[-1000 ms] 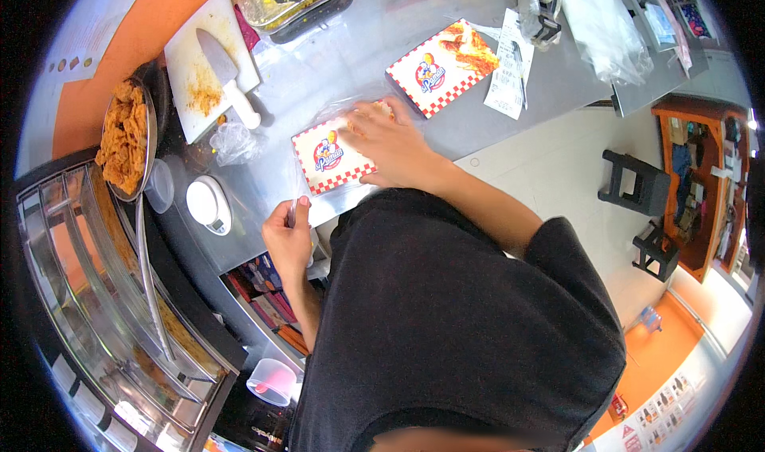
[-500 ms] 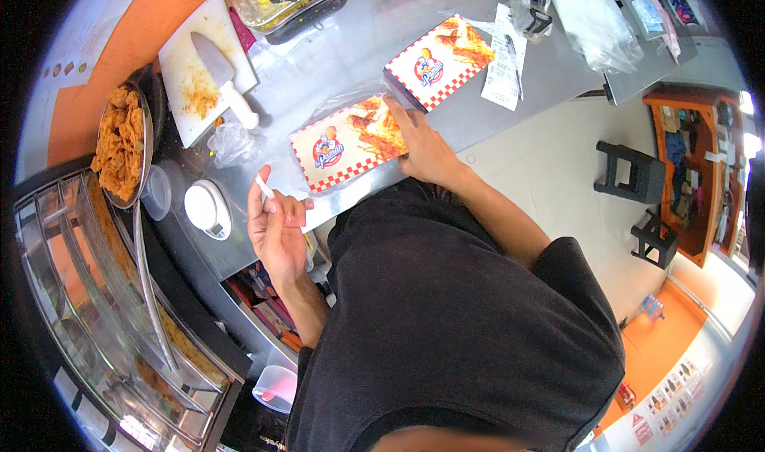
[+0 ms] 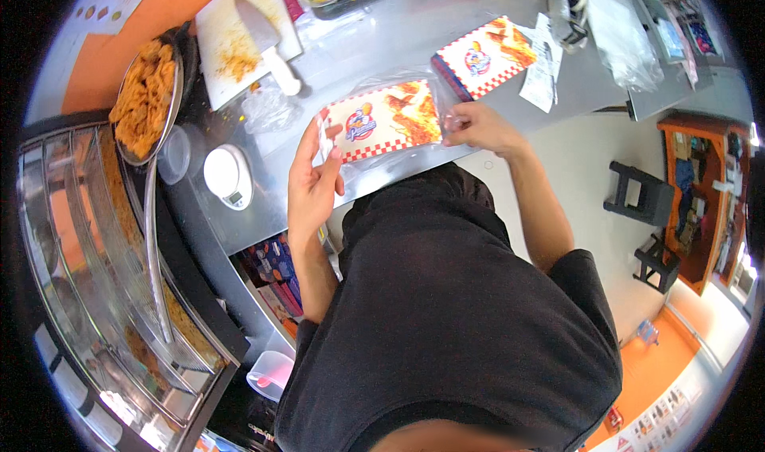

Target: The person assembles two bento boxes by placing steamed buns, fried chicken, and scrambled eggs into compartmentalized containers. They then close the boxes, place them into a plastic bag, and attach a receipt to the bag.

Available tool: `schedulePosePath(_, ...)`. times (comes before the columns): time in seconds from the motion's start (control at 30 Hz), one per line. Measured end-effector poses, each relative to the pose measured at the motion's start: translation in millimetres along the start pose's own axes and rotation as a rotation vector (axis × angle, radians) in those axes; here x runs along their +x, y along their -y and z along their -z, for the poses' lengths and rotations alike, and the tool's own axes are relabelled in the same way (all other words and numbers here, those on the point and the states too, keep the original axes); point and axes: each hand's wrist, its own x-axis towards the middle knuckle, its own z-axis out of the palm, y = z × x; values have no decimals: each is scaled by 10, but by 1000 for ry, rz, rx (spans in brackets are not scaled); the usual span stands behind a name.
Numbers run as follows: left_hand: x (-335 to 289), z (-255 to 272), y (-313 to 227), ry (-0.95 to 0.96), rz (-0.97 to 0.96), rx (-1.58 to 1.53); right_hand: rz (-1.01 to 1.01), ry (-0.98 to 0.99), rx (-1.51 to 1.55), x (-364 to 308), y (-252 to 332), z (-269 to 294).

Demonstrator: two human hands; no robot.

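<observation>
A printed food box [image 3: 390, 125], white with a chicken picture and red checks, lies in a clear plastic bag [image 3: 382, 78] near the table's front edge. My left hand [image 3: 312, 189] is closed on the box's left end, thumb at the near corner. A thin white strip [image 3: 325, 133] shows at its fingers; how it is held is partly hidden. At the box's right end, my right hand [image 3: 484, 131] pinches the loose part of the bag. A second food box [image 3: 484, 56] of the same print sits just beyond that hand, with paper slips [image 3: 543, 70] beside it.
Left on the steel table [image 3: 358, 34] are a cutting board [image 3: 219, 30] with a knife [image 3: 267, 46], crumpled plastic [image 3: 271, 113], and a white scale [image 3: 227, 173]. Fried chicken fills a metal strainer [image 3: 147, 101] above a glass display case [image 3: 103, 277]. Plastic bags [image 3: 621, 46] lie far right.
My left hand has moved from beside the box onto its left end. My right hand has shifted off the box's top to the bag at its right end. The view has turned slightly.
</observation>
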Motion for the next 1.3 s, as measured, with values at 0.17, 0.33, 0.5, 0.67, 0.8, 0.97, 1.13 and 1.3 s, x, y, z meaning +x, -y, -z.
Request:
schedulePosePath(0.17, 98, 153, -161, -75, -169, 213, 302, -101, 291, -176, 556, 287)
schedulePosePath(0.33, 61, 292, -564, -30, -132, -121, 291, 8, 545, -515, 1211, 232)
schedulePosePath(0.5, -31, 185, -810, 46, -62, -55, 803, -838, -713, -634, 1779, -82)
schedulePosePath(0.67, -103, 37, -809, 117, -69, -22, 379, 165, -741, 15, 1579, -853)
schedulePosePath(0.8, -18, -15, -684, 107, -395, 224, 417, 103, -1071, 397, 1182, -868)
schedulePosePath(0.97, 228, -68, -709, 84, -606, 281, 482, 199, -1144, 742, 718, -679)
schedulePosePath(1.13, 220, 7, -1037, 86, -520, 355, 601, 63, -699, 937, 563, -743)
schedulePosePath(1.3, -265, 1176, -1337, -433, -617, 508, 560, 423, -1116, 693, 1518, -222)
